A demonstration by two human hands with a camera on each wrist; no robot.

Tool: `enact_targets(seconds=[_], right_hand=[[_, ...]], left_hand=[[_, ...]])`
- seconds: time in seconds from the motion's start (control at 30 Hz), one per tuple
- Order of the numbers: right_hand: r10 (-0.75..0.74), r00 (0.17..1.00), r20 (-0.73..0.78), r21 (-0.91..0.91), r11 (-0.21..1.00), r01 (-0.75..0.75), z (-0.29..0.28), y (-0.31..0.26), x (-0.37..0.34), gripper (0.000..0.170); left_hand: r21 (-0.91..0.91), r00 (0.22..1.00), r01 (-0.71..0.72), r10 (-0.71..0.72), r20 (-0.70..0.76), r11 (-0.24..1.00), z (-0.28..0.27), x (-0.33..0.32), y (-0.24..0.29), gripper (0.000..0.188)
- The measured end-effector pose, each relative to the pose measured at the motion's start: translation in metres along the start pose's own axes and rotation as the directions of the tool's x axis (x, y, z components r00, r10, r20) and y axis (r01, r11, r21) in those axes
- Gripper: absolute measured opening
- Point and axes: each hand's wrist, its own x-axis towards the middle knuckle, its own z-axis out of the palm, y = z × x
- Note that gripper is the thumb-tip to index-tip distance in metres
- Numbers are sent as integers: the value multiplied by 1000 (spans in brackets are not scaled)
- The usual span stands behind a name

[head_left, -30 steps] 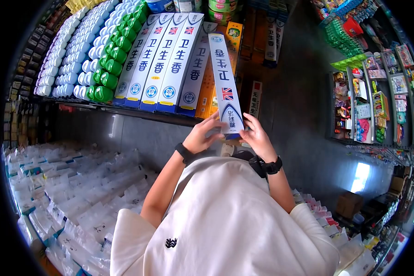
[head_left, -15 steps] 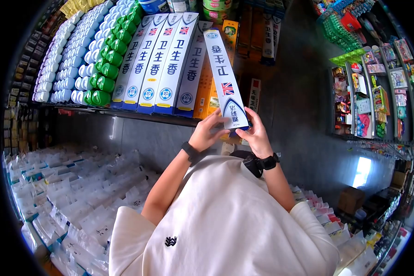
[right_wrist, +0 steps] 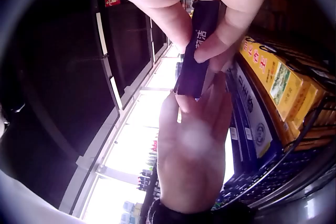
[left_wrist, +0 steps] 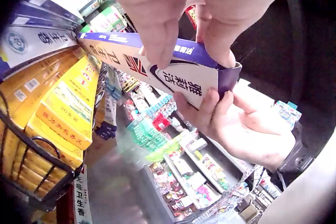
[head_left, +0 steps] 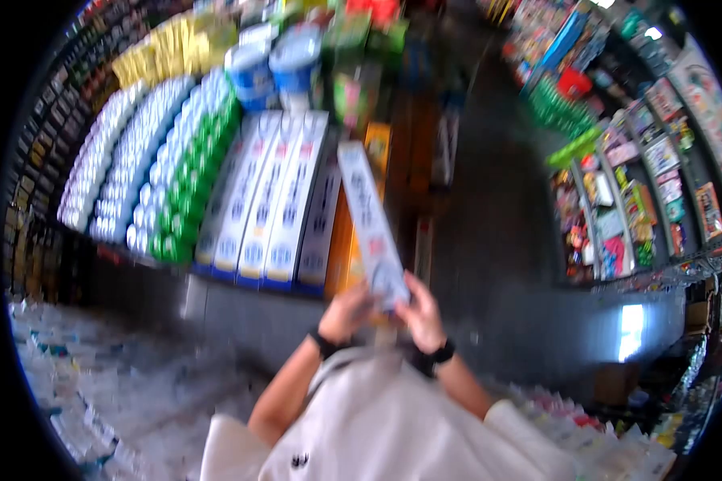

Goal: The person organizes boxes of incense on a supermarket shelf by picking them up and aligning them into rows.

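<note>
White box (head_left: 371, 220) now lower in view

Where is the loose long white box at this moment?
The loose box is central in the head view, held between left hand and right hand, right of the shelved white boxes.

The head view has tilted up, and the row of upright white cartons (head_left: 281, 192) now sits lower in frame. Beyond the row, the blue-and-white tubs (head_left: 297, 60), formerly cropped at the top edge, have come more fully into sight, as have the yellow packs (head_left: 176, 48) to their left; red goods (head_left: 373, 8) have appeared farther back. The hand-held carton (head_left: 371, 220), right of the row, has dropped in frame with the left hand (head_left: 349, 313) and right hand (head_left: 422, 314), its once-sharp lettering blurred.
</note>
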Motion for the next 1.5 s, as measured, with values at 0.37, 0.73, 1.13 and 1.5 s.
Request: enact_targets(seconds=[0.37,0.73,1.13,1.5], right_hand=[[-111,989,96,-161,979,126,14,-10,5,73],[-93,996,-4,-202,975,90,9,4,5,73],[-296,952,-75,-524,824,215,22,-10,0,68],[-384,919,87,-762,569,309,13,4,6,68]], left_hand=[[-403,956,267,-292,0,875,11,-6,-27,20],[-701,840,462,-522,149,543,4,11,-12,20],[-754,866,378,-493,83,537,18,18,-19,25],[-763,693,642,-483,535,76,2,5,-11,38]])
